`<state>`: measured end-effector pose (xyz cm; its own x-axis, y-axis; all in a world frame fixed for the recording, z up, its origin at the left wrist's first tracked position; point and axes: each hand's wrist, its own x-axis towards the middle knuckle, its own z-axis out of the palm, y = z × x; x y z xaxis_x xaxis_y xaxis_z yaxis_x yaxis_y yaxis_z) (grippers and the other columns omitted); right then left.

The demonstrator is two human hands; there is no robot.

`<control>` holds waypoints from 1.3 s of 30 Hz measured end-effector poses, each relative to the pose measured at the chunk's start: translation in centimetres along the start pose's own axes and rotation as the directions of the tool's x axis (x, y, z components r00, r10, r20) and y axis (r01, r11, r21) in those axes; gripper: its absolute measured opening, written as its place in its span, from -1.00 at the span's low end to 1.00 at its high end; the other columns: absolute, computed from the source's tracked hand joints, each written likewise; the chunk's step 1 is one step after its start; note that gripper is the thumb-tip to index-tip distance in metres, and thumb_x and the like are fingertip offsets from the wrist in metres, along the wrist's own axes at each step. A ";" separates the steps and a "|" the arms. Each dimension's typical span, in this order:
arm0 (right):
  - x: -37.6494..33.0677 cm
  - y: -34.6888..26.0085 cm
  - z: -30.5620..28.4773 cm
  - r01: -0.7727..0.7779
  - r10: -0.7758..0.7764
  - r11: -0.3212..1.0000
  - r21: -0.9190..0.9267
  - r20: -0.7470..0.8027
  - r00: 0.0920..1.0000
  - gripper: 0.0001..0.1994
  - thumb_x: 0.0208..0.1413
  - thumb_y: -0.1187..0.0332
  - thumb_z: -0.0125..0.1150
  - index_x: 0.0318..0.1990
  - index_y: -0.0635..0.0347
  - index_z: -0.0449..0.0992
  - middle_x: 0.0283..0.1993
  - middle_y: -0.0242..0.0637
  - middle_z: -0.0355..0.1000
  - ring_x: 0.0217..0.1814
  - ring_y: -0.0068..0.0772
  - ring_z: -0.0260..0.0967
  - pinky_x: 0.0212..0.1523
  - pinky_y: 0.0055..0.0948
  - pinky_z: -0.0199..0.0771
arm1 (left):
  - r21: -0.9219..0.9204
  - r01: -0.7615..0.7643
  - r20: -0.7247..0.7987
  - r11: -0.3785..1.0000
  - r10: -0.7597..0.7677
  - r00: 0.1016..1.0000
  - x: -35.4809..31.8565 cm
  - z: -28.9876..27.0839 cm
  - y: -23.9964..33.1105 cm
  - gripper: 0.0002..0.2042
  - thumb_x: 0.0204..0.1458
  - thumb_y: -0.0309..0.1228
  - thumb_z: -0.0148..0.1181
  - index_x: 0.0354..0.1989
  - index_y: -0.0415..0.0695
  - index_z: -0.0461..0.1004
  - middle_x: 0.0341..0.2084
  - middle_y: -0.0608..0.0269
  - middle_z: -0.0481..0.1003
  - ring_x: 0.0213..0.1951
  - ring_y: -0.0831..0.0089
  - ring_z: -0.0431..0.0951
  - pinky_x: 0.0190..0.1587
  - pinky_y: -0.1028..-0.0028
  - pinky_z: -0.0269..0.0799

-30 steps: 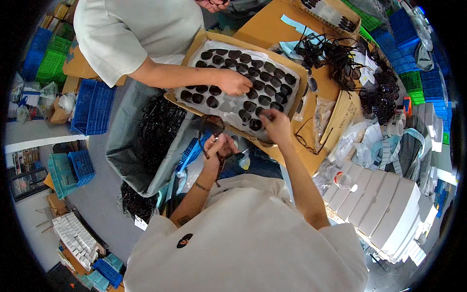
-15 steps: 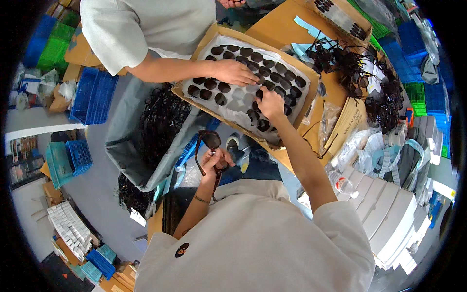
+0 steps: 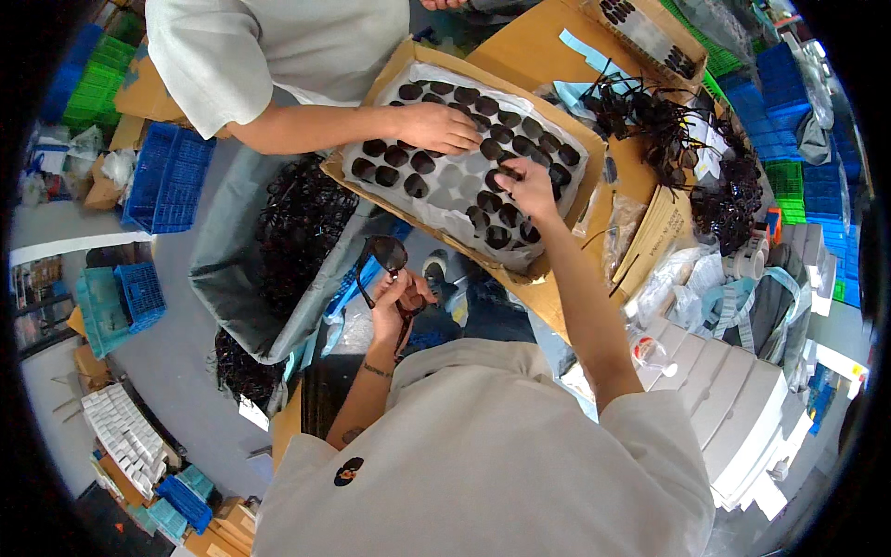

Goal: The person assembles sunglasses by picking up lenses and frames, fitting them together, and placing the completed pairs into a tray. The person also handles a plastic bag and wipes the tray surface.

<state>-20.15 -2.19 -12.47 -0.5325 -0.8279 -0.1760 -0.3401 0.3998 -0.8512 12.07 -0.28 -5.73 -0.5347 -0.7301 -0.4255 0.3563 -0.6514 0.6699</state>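
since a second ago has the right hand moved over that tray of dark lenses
Yes. The right hand has moved up the tray of dark lenses, from its near edge toward the middle, closer to the other person's hand. The left hand holds a pair of sunglasses.

Beige short-sleeved T-shirt (image 3: 483, 455), small dark emblem (image 3: 349, 471)

We find the lens tray (image 3: 436, 190) at twelve o'clock, lying in a cardboard box (image 3: 548, 269). On it rest our right hand (image 3: 529, 186) and, at its ten o'clock, a co-worker's hand (image 3: 436, 125). At eight o'clock of the tray sits a bin of frames (image 3: 297, 223). Between bin and our chest, our left hand (image 3: 397, 302) holds sunglasses (image 3: 382, 255). At three o'clock stand stacked boxes (image 3: 733, 408).
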 end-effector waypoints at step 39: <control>-1.4 -4.7 4.3 0.090 -0.185 0.848 -0.523 -0.132 0.974 -0.65 0.00 0.25 0.37 -0.05 0.15 0.54 -0.04 -0.18 0.36 0.03 -0.09 0.41 -0.02 -0.18 0.48 | 0.066 0.059 -0.059 0.996 -0.055 0.997 0.5 0.5 1.4 -0.60 0.31 -0.06 -0.08 -0.42 -0.14 0.41 -0.50 0.22 0.47 -0.43 0.39 0.51 -0.29 0.38 0.47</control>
<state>-14.50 -4.64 -10.39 -0.5582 -0.8281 0.0515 -0.7414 0.4699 -0.4791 11.94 -1.41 -4.73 -0.5076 -0.7041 -0.4966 0.2725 -0.6780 0.6827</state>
